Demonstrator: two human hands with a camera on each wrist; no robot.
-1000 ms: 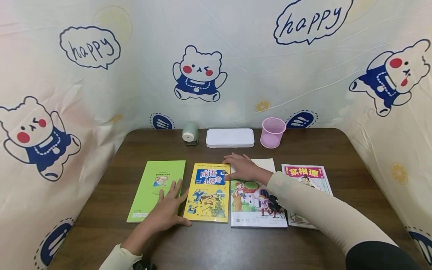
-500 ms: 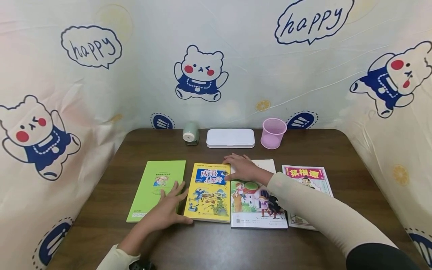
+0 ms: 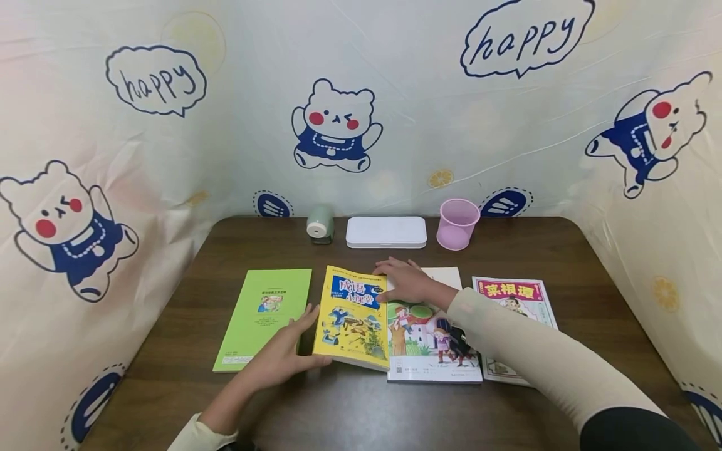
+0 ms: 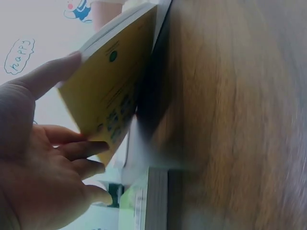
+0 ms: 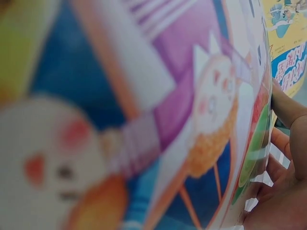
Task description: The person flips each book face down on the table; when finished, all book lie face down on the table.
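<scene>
A yellow book [image 3: 351, 329] with a blue title panel is tilted, its left side raised off the table. My left hand [image 3: 276, 357] holds its left side, the thumb at the lower left corner. In the left wrist view the yellow back cover [image 4: 110, 81] shows, with dark shadow beneath it and fingertips against its edge. At the upper right edge of the same book, my right hand [image 3: 410, 282] grips with thumb and fingers. That hand reaches over a white picture book [image 3: 431, 341], whose cover fills most of the right wrist view.
Left of the yellow book lies a green book [image 3: 265, 313]. A pink-titled book [image 3: 514, 294] lies at the right, partly under the right sleeve. Along the back stand a green pencil sharpener [image 3: 320, 224], a white case [image 3: 386, 232] and a pink cup [image 3: 457, 225].
The yellow book has gone from lying flat to tilted, its left side rising. My left fingers have moved off the green book to the yellow one's left edge. The right hand stays almost still.
</scene>
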